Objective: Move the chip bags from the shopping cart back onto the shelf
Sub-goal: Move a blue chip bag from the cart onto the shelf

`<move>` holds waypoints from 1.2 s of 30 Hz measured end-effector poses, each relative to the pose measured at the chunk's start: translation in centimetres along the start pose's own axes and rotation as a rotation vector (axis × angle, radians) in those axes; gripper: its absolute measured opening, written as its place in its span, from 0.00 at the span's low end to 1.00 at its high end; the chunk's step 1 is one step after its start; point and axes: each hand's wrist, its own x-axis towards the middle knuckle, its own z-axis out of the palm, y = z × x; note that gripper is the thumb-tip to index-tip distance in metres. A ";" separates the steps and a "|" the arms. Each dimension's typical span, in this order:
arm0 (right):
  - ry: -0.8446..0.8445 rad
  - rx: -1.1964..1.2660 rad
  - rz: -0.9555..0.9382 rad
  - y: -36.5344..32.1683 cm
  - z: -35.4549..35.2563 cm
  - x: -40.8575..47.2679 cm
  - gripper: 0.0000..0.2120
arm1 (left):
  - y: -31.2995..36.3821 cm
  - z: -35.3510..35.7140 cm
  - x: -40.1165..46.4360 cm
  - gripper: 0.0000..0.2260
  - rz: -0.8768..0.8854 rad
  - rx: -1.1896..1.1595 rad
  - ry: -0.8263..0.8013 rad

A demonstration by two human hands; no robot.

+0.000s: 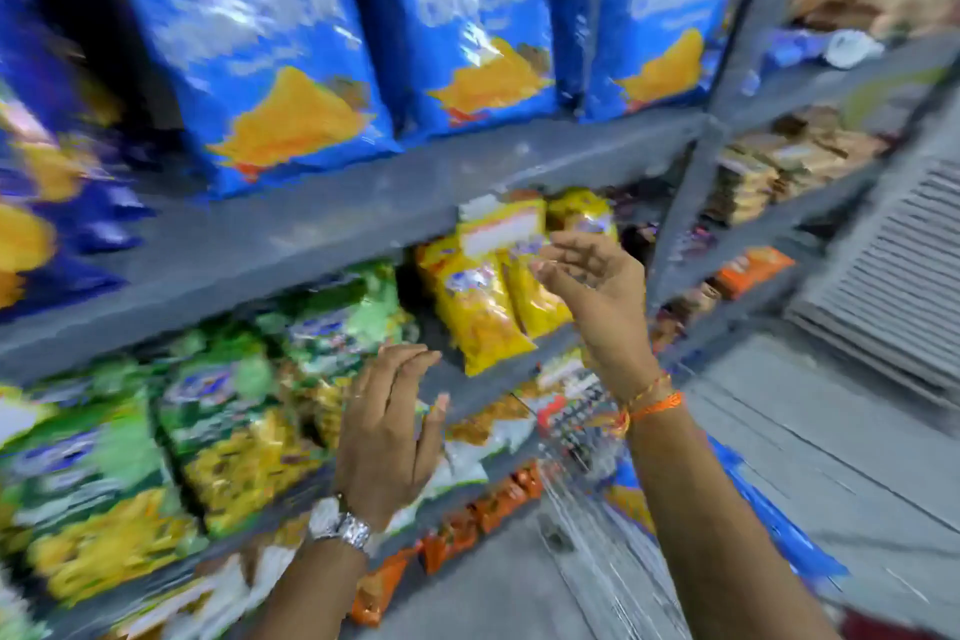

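Note:
Large blue chip bags [260,47] stand in a row on the upper grey shelf [322,229]. Below them sit green bags [223,411] and yellow bags [478,307]. My left hand [387,431], with a watch on its wrist, hovers in front of the green bags, fingers apart and empty. My right hand [592,276], with orange threads on its wrist, is raised in front of the yellow bags, fingers loosely curled and holding nothing. The wire shopping cart [576,426] shows under my right forearm, with a blue bag [779,530] in it. The view is motion-blurred.
Orange bags [452,530] line the lowest shelf near the floor. A grey upright post [696,161] divides this bay from another shelf of brown packets [789,161] on the right. Grey floor [831,411] spreads to the right, beside a slatted panel [904,276].

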 end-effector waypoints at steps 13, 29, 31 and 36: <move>0.691 -0.138 0.654 28.9 -29.9 -12.8 0.11 | 8.5 27.4 -9.9 0.18 0.069 -0.293 -0.714; 0.701 -0.127 0.828 43.2 -43.4 -21.8 0.34 | 9.4 32.6 -16.3 0.24 0.210 -0.230 -0.752; 0.677 -0.093 0.801 44.3 -44.4 -21.8 0.34 | 9.3 32.9 -16.6 0.24 0.224 -0.227 -0.717; 0.731 -0.015 0.747 45.8 -45.7 -21.4 0.24 | 9.3 33.5 -17.0 0.27 0.240 -0.229 -0.635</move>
